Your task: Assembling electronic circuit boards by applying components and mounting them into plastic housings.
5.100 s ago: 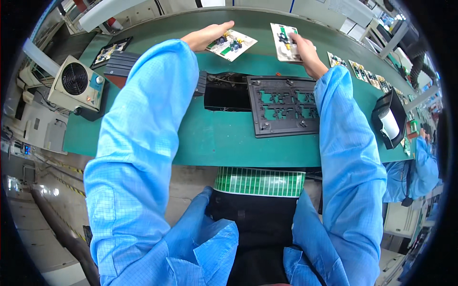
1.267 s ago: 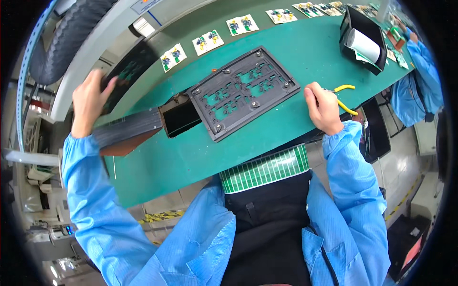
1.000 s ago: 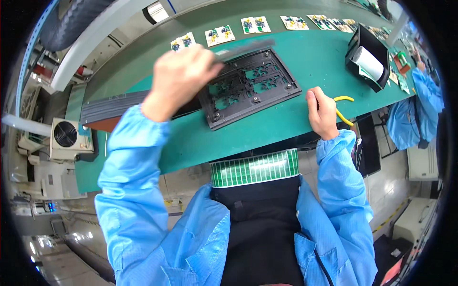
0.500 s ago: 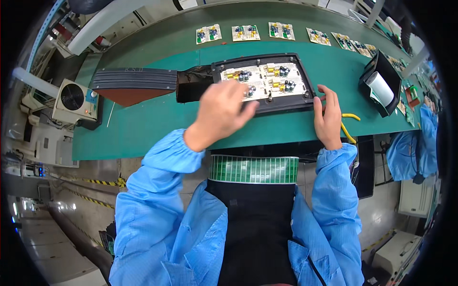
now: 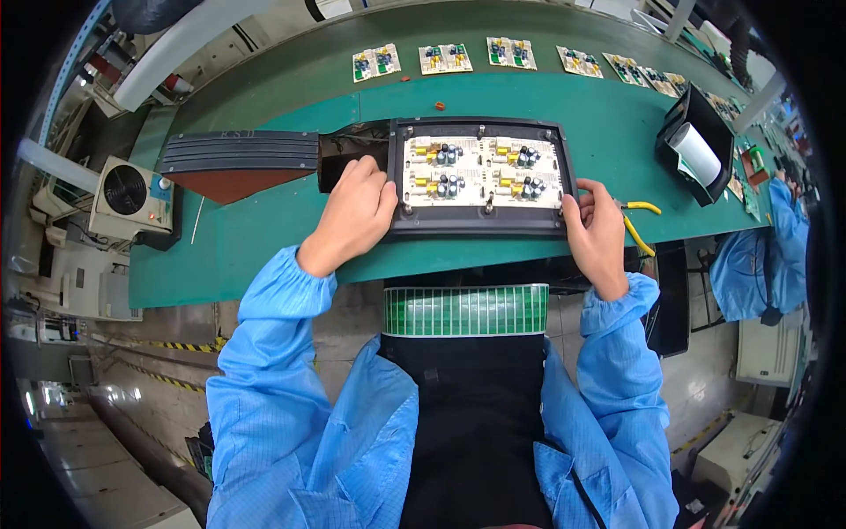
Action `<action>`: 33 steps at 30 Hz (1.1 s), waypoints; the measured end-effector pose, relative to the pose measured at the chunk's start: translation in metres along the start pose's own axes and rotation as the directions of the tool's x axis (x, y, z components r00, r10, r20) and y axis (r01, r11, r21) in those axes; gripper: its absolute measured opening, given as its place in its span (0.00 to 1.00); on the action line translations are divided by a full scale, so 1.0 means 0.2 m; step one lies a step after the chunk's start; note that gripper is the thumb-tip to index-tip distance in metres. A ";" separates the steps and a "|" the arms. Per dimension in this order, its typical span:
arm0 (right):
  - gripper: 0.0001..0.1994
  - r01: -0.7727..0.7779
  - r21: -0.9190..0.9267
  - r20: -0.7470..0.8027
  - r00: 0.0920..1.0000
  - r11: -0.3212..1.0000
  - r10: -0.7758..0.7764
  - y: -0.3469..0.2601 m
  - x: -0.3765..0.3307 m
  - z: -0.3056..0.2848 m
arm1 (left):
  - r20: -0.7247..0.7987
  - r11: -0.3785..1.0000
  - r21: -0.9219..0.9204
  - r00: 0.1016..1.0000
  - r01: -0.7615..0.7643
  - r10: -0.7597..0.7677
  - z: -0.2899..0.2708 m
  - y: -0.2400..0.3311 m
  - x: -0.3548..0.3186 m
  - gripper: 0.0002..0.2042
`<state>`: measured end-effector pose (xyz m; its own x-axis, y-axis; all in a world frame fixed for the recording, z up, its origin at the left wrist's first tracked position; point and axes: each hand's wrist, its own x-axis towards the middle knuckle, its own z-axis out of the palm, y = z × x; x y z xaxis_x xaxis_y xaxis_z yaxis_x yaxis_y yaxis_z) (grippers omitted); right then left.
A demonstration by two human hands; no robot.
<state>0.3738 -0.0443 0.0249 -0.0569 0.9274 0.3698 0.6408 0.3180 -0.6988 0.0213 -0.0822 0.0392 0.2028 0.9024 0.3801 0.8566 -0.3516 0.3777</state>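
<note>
A black rectangular frame fixture (image 5: 480,224) lies on the green bench mat, squared up in front of me. Inside it sits a white circuit board panel (image 5: 483,169) carrying several clusters of yellow, black and green components. Metal clamps show along the frame's far and near sides. My left hand (image 5: 354,212) is closed on the frame's left edge, its fingertips partly out of sight behind the edge. At the right edge, my right hand (image 5: 597,231) grips the frame between thumb and fingers.
Left of the frame stands a black ribbed machine housing (image 5: 242,152), beside a fan unit (image 5: 130,189). Yellow-handled pliers (image 5: 641,225) lie by my right hand. Farther right is a black bin (image 5: 716,145). Several small circuit boards (image 5: 445,58) line the far side. Another person's blue sleeve (image 5: 784,220) shows far right.
My left hand has gone from above the board to the frame's left edge. The frame has turned from a slant to straight and come slightly nearer. My right hand now grips its right edge.
</note>
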 end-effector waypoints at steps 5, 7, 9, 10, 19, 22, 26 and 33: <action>0.13 -0.104 0.042 0.138 0.986 0.994 0.098 -0.11 0.10 -0.08 | 0.096 0.993 0.120 0.995 0.007 -0.019 -0.27 0.13 0.05 0.07; 0.13 -0.116 0.054 0.151 0.983 0.992 0.106 -0.08 0.12 -0.07 | 0.170 0.984 0.179 0.985 -0.006 -0.025 -0.26 0.07 0.08 0.06; 0.11 -0.148 0.085 0.171 0.976 0.985 0.132 -0.08 0.12 -0.05 | 0.076 0.986 0.169 0.997 -0.012 -0.001 -0.24 0.04 0.14 0.06; 0.11 -0.143 0.086 0.170 0.977 0.986 0.127 -0.06 0.12 -0.03 | -0.023 0.986 0.163 0.999 -0.024 0.028 -0.23 0.03 0.17 0.06; 0.18 -0.039 0.314 0.083 0.996 0.949 0.014 0.10 0.09 0.01 | 0.224 0.967 -0.046 0.941 -0.249 0.253 -0.13 0.02 0.40 0.08; 0.19 -0.066 0.414 0.076 0.996 0.908 0.038 0.15 0.10 0.02 | 0.313 0.973 -0.033 0.923 -0.227 0.225 -0.12 0.02 0.45 0.07; 0.20 -0.076 0.411 0.067 0.996 0.908 0.053 0.16 0.09 0.02 | 0.388 0.976 -0.027 0.897 -0.217 0.211 -0.11 0.00 0.51 0.08; 0.20 -0.060 0.439 0.034 0.998 0.897 0.050 0.19 0.05 0.05 | 0.620 0.994 -0.050 0.777 -0.098 0.108 -0.11 0.01 0.64 0.09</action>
<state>0.3895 -0.0207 -0.0035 -0.0508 0.9483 0.3132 0.2420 0.3160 -0.9174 0.0396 0.0277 0.1078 0.5441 0.8178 -0.1875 0.8079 -0.4503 0.3801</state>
